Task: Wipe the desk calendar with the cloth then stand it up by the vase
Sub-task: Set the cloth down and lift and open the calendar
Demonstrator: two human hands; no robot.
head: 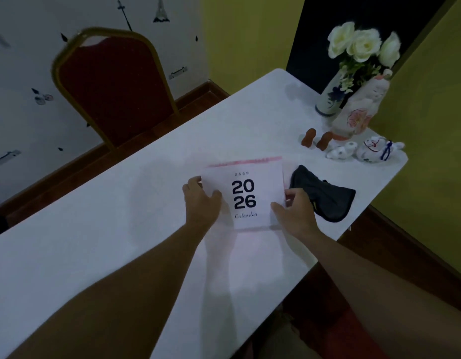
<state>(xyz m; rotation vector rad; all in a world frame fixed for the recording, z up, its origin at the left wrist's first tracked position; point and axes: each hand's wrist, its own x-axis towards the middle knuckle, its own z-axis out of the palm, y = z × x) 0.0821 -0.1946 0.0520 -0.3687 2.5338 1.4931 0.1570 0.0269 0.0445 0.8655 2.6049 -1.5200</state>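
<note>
White roses (364, 42) fill the vase (329, 99) beside a figurine (359, 112).

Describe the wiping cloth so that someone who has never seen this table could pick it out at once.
Start at the long white table and go to the white desk calendar printed "2026", held at its sides by both hands. Just right of it, beside the right hand, lies the crumpled dark navy cloth. It is the only dark, soft thing there; the ornaments beyond it are pale ceramic.
</note>
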